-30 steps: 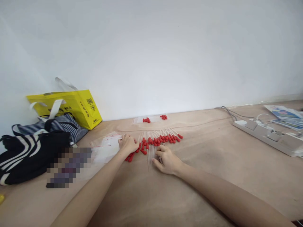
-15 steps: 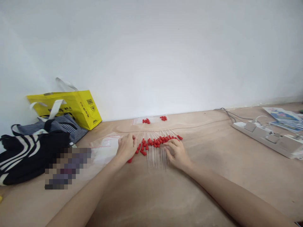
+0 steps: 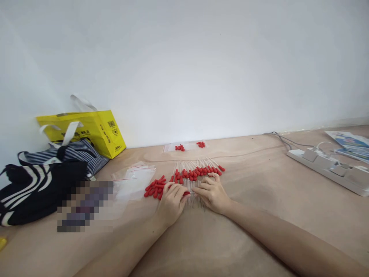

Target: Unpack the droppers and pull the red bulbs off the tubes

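The left hand point(image 3: 172, 198) has its grip closed on a red bulb point(image 3: 186, 193), held low over the tabletop point(image 3: 245, 250) with the bulb's end toward the right hand point(image 3: 213, 194). The right fingertips are bent in just beside that end; whether their grip is closed on a tube is too small to tell.

Loose clear tubes point(image 3: 193, 204) lie side by side beneath and between the hands, their near ends pointing toward the person. Just beyond them, the droppers point(image 3: 198, 170) fan out in a row, red ends nearest and pale stems toward the wall point(image 3: 219, 77). The right fingers are close to this row's near edge, so there is little room between them.

The bulb pile point(image 3: 154, 187) sits just left of the left hand, against the near-right side of the clear bags point(image 3: 135, 182). Farther back, near the wall edge, a clear packet point(image 3: 188, 146) lies flat with two red clusters on it.

A wide stretch of tabletop runs from the right forearm to the power strip point(image 3: 328, 171), and another lies between the forearms. The yellow bag point(image 3: 109, 134) and black cloth point(image 3: 43, 192) bound the left side.
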Demonstrator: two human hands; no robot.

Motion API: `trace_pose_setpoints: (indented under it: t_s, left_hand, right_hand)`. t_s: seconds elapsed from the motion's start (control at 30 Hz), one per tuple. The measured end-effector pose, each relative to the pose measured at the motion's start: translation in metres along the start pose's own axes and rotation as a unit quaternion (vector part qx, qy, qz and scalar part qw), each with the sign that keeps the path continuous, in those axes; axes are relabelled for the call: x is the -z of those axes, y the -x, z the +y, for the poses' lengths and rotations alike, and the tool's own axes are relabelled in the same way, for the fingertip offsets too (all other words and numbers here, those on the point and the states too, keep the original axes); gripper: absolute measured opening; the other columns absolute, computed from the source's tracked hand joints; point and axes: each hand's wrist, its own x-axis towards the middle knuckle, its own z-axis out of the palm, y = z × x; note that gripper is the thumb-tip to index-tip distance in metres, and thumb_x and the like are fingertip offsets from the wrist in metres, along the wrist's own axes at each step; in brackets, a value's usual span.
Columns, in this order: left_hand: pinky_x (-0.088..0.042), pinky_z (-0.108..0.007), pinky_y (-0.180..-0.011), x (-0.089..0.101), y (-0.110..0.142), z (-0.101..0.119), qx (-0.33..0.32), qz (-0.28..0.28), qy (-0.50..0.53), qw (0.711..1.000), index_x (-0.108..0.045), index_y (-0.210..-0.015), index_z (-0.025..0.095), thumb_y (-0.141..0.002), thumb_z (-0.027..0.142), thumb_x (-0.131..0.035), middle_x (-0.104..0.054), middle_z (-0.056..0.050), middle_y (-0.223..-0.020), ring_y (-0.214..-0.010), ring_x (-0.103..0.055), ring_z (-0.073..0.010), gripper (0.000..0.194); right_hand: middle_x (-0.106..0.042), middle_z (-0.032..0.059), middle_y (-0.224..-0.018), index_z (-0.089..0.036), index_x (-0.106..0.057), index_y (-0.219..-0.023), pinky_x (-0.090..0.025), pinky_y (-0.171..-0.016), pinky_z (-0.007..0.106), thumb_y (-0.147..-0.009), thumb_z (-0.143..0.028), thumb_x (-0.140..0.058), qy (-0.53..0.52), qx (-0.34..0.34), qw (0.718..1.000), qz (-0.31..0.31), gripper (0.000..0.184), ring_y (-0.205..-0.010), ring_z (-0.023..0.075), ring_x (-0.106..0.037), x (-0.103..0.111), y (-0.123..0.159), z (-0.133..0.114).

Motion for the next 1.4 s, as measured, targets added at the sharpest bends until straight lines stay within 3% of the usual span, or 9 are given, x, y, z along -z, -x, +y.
trace_pose_setpoints:
  t_s: [0.13,0.33,0.63,1.4]
  left_hand:
    - [-0.035,-0.035,-0.083,0.005,0.002,-0.004,-0.003,0.016,-0.002,1.000,-0.060,-0.087,0.021,-0.082,0.027,-0.048,-0.066,-0.002,-0.085,-0.083,-0.056,-0.0164,0.014]
    - [-0.034,-0.036,-0.086,0.006,0.002,-0.006,-0.016,0.013,0.000,1.000,-0.062,-0.083,0.023,-0.083,0.025,-0.047,-0.067,0.000,-0.082,-0.082,-0.056,-0.0151,0.015]
    - [-0.030,-0.036,-0.084,0.010,0.008,-0.004,-0.025,-0.019,-0.004,1.000,-0.058,-0.075,0.022,-0.085,0.021,-0.042,-0.066,0.002,-0.076,-0.078,-0.056,-0.0144,0.020]
    - [-0.030,-0.035,-0.083,0.011,0.008,-0.001,-0.038,0.000,0.027,0.999,-0.056,-0.073,0.020,-0.084,0.017,-0.041,-0.065,0.003,-0.075,-0.078,-0.055,-0.0132,0.018]
  right_hand:
    - [-0.058,-0.0021,-0.058,-0.023,-0.063,-0.084,-0.023,-0.085,0.037,-0.084,-0.023,-0.045,-0.002,-0.001,1.000,0.004,0.018,-0.066,0.0114,-0.046,0.003,0.000,-0.002]
    - [-0.058,-0.0034,-0.058,-0.024,-0.062,-0.087,-0.021,-0.086,0.039,-0.082,-0.028,-0.050,-0.002,0.012,1.000,0.011,0.014,-0.067,0.0119,-0.045,0.004,0.000,-0.003]
    - [-0.053,-0.0046,-0.050,-0.021,-0.060,-0.071,-0.021,-0.084,0.039,-0.082,-0.023,-0.046,0.007,0.034,0.999,0.005,0.018,-0.061,0.0105,-0.041,0.011,-0.001,-0.007]
    - [-0.050,-0.0038,-0.049,-0.020,-0.060,-0.072,-0.022,-0.084,0.038,-0.082,-0.025,-0.044,-0.023,0.022,0.999,0.002,0.019,-0.063,0.0112,-0.041,0.012,0.004,-0.006]
